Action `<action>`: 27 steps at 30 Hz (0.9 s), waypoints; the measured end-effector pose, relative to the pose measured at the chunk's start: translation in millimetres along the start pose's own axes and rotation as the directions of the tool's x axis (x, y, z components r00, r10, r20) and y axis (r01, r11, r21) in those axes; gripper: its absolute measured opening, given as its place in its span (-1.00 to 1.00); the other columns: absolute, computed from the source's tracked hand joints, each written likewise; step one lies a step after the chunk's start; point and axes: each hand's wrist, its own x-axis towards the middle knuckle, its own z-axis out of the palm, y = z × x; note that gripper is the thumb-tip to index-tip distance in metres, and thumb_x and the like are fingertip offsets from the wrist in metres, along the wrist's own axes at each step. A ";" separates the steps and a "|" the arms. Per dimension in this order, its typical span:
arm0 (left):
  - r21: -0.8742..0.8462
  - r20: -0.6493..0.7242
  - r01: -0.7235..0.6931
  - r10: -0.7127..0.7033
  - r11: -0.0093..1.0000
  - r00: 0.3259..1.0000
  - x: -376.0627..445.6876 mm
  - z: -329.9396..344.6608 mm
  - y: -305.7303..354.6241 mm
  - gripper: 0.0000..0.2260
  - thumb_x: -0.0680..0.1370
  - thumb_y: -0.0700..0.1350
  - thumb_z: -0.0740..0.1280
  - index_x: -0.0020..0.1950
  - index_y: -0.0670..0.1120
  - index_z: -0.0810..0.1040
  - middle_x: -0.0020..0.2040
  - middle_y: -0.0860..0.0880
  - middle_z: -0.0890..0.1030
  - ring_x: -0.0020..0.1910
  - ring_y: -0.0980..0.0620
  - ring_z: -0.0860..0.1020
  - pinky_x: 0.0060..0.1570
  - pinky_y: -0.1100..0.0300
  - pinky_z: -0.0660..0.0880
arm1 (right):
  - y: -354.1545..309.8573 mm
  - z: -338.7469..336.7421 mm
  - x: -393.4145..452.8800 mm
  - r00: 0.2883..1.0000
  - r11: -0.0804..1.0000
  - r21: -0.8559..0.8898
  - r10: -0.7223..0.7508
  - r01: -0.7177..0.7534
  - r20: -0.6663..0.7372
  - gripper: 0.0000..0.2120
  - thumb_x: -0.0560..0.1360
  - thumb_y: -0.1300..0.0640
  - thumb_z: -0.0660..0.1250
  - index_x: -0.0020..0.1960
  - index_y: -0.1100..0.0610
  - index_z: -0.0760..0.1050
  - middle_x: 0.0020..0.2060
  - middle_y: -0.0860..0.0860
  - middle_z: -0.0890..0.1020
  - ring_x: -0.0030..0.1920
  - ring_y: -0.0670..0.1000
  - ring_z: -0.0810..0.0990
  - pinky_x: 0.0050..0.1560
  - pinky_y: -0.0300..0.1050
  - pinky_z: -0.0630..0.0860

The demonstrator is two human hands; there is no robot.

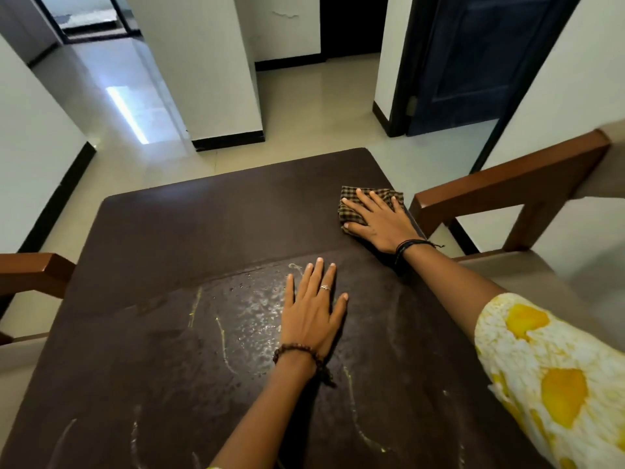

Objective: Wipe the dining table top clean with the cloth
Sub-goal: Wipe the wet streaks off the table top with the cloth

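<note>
**Desk:** What does the head view show?

**Photographer:** A person leans over a dark brown dining counter (176, 231). The right hand (378, 220) lies flat with fingers spread on a checked cloth (355, 206), pressing it down near the far right edge of the counter, just beside a wooden chair (507, 184). The left hand (313, 309) rests palm-down, fingers straight and holding nothing, near the middle of the top.

**Desk:** How far along is the cleaning?

**Photographer:** By my reading, partway at most. The far half looks even and matte, with no marks that I can make out. The near half is another matter: a patch of pale droplets (257, 309) glistens just left of the left hand, and thin yellowish streaks (221, 336) trail across the surface toward the near edge.

**Desk:** So what remains?

**Photographer:** The cloth sits well apart from that mess. The near half, droplets and streaks alike, appears not yet wiped, so most of the visible work is likely still ahead.
</note>
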 end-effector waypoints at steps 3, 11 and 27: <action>-0.003 -0.004 0.006 -0.006 1.000 1.000 -0.4 0.6 0.7 -0.37 0.45 0.24 -0.34 0.49 0.08 -0.11 0.51 0.06 -0.11 0.40 0.20 -0.24 0.37 0.09 -0.35 | 12.5 -3.2 -5.6 1.000 1.000 0.008 0.029 -0.029 0.003 -0.46 0.59 -0.21 -0.03 0.51 -0.16 -0.09 0.54 -0.03 -0.09 0.54 0.04 -0.12 0.47 0.19 -0.18; 0.022 -0.008 0.005 -0.004 1.000 1.000 -2.2 -0.4 3.7 -0.36 0.44 0.22 -0.36 0.49 0.04 -0.11 0.51 0.03 -0.10 0.39 0.16 -0.25 0.36 0.07 -0.35 | 19.2 10.6 -96.2 0.999 0.999 -0.017 0.035 -0.036 -0.033 -0.33 0.42 -0.39 -0.26 0.49 -0.22 -0.13 0.54 -0.07 -0.08 0.53 0.01 -0.11 0.47 0.17 -0.19; -0.089 -0.058 0.021 -0.027 0.996 0.998 -18.1 -16.9 -19.0 -0.49 0.57 0.14 -0.16 0.49 -0.01 0.02 0.52 0.02 -0.01 0.48 0.09 -0.06 0.38 0.13 -0.26 | 14.8 2.4 -40.9 0.988 0.988 0.005 0.154 -0.154 -0.021 -0.43 0.58 -0.21 -0.05 0.52 -0.09 -0.10 0.54 0.03 -0.09 0.54 0.04 -0.13 0.47 0.16 -0.23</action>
